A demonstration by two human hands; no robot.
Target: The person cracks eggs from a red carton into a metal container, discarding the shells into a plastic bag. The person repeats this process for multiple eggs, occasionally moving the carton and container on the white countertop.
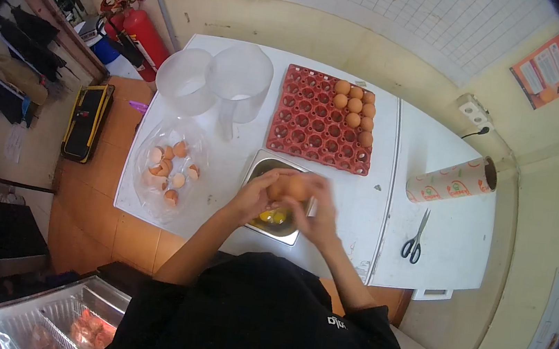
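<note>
Over a rectangular stainless steel pan (288, 238) that holds raw eggs with yellow yolks (273, 215), both my hands are raised close together. My left hand (255, 196) is closed around a brown egg (277, 189). My right hand (319, 211), slightly blurred, has its fingers around another brown egg (297, 188) beside the first. Whether either egg is cracked cannot be told. Behind the pan lies a red plastic egg tray (304, 108) with several brown eggs (354, 105) at its right side. Left of the pan, a clear plastic bag (143, 199) holds broken eggshells (161, 166).
Two translucent plastic containers, a tub (181, 79) and a handled jug (242, 73), stand at the back left of the white surface (228, 168). Scissors (415, 243) and a large printed roll (451, 181) lie at right. Fire extinguishers (142, 34) stand beyond the left edge.
</note>
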